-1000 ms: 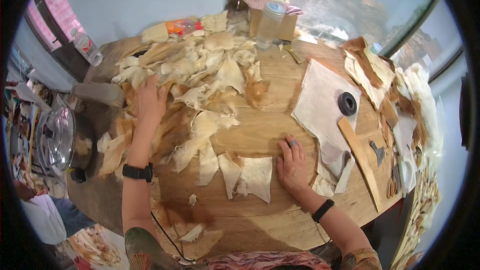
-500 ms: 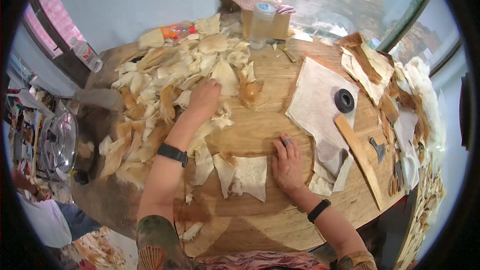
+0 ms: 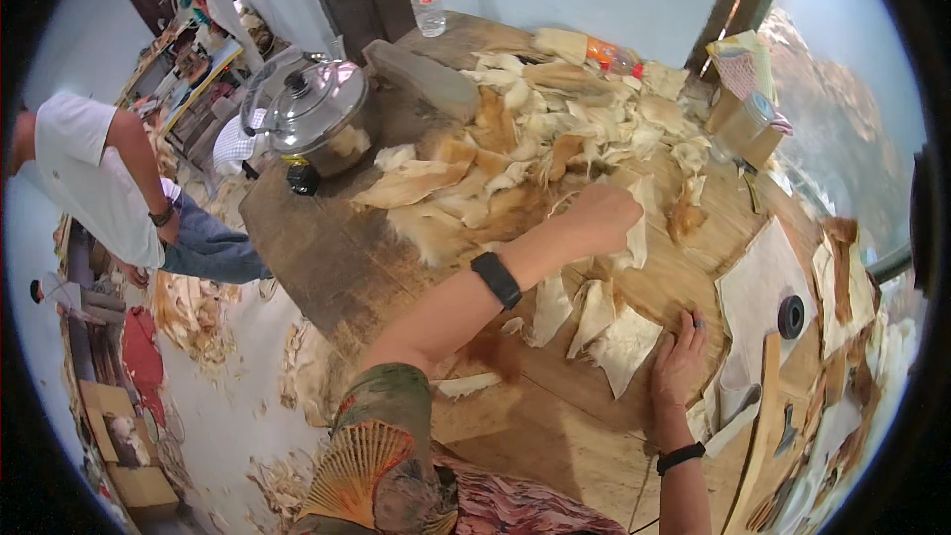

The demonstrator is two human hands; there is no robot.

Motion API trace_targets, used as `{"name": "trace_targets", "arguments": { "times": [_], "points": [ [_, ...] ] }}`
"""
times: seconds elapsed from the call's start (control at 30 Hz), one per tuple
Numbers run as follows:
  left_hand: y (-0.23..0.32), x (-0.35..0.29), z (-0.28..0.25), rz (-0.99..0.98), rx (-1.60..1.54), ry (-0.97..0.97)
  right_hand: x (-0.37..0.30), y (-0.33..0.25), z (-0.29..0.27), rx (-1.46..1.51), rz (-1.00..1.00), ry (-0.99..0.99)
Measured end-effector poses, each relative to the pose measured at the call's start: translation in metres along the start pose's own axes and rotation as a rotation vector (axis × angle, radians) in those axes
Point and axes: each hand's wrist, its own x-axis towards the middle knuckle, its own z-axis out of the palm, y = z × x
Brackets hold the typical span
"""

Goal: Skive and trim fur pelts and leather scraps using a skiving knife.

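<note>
My left hand reaches across the counter into the heap of pale husks, its grip clenched on a husk at the heap's near edge. My right hand lies flat and released on the wood, fingers spread, touching a trimmed husk just to its left. A black tape roll sits on a sheet to the right. A steel pot stands at the counter's far left corner, and a person in a white shirt bends nearby.
</note>
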Motion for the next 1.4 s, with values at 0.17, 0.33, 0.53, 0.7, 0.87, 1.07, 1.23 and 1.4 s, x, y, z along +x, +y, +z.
{"name": "trace_targets", "arguments": {
  "times": [0.17,0.33,0.53,0.7,0.87,1.07,1.23,1.4],
  "points": [
    [0.017,-0.051,-0.006,0.046,-0.005,0.028,-0.003,0.006,-0.008,-0.100,0.008,0.005],
    [0.028,-0.113,0.007,0.125,-0.058,0.165,-0.001,0.004,-0.002,-0.073,0.003,0.002],
    [-0.040,-0.159,0.006,-0.335,0.288,0.510,-0.003,0.005,-0.004,-0.055,-0.013,0.024],
    [-0.133,-0.214,-0.001,-0.707,0.420,0.378,-0.003,0.003,-0.003,-0.016,-0.040,0.033],
    [-0.107,-0.242,-0.021,-0.678,-0.439,0.738,-0.003,0.004,-0.004,-0.038,-0.010,0.030],
    [-0.063,-0.276,-0.028,-0.642,-0.392,0.329,-0.003,0.006,-0.001,-0.055,-0.023,0.029],
    [-0.062,-0.259,-0.034,-0.833,-0.223,0.574,-0.001,0.006,-0.001,-0.077,-0.028,0.030],
    [-0.073,-0.194,-0.038,-0.414,-0.125,0.510,-0.002,0.007,0.002,-0.075,-0.051,0.060]
  ]
}}
